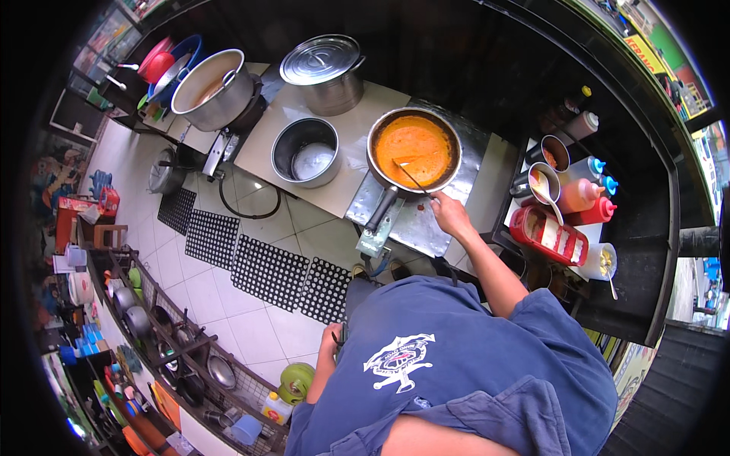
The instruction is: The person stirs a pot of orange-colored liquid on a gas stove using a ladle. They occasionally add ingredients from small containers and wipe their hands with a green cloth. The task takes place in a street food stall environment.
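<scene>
My right hand (450, 215) is closed around the end of a long, thin-handled spoon (415, 178). The spoon slants into thick orange sauce (414, 140), which partly hides its head. That sauce fills a dark frying pan (372, 156) on a metal-topped stove (426, 228). The pan's black handle (382, 209) points toward me, and neither hand touches it. Low beside my body, my left hand (330, 340) has curled fingers against a small dark object that I cannot make out. Left of the pan stands an open, empty-looking metal pot (306, 153).
Behind the open pot is a lidded steel pot (323, 76); a large pot (214, 91) stands farther left. Sauce bottles (582, 195), a red container (547, 236) and small pots line the right shelf. Black perforated mats (268, 271) cover some floor. A rack of pans (186, 357) stands left.
</scene>
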A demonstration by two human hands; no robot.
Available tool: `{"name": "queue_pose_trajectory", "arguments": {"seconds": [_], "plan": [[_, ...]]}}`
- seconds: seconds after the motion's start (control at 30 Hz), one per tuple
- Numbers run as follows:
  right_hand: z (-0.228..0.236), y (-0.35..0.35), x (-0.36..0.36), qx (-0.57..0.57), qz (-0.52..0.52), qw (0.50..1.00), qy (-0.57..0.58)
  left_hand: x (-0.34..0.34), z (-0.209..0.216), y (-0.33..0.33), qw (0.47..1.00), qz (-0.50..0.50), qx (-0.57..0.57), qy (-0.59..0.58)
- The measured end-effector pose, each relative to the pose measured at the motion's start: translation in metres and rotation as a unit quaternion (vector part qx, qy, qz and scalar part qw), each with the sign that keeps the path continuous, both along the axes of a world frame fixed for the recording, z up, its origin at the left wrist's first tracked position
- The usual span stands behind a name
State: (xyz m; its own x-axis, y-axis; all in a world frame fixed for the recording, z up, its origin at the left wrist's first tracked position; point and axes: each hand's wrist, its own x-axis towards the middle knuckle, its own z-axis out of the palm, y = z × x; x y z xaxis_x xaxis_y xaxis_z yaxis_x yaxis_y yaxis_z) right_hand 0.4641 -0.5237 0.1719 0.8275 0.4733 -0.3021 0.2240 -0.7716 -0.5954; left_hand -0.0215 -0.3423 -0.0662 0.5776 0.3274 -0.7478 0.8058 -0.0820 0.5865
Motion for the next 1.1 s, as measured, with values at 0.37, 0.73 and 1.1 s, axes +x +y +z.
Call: {"name": "queue_pose_trajectory", "arguments": {"seconds": [0.37, 0.73, 1.1], "plan": [[0.009, -0.02, 0.015, -0.083, 0.091, 0.991, -0.048, 0.014, 0.051, -0.004, 0.978, 0.204, -0.047, -0.017], [-0.046, -0.014, 0.033, -0.077, -0.051, 0.993, -0.068, -0.032, -0.009, -0.001, 0.955, 0.27, -0.11, -0.051], [-0.011, -0.048, -0.003, 0.026, 0.009, 0.997, -0.077, -0.008, 0.003, 0.011, 0.996, 0.073, 0.041, 0.015]]}}
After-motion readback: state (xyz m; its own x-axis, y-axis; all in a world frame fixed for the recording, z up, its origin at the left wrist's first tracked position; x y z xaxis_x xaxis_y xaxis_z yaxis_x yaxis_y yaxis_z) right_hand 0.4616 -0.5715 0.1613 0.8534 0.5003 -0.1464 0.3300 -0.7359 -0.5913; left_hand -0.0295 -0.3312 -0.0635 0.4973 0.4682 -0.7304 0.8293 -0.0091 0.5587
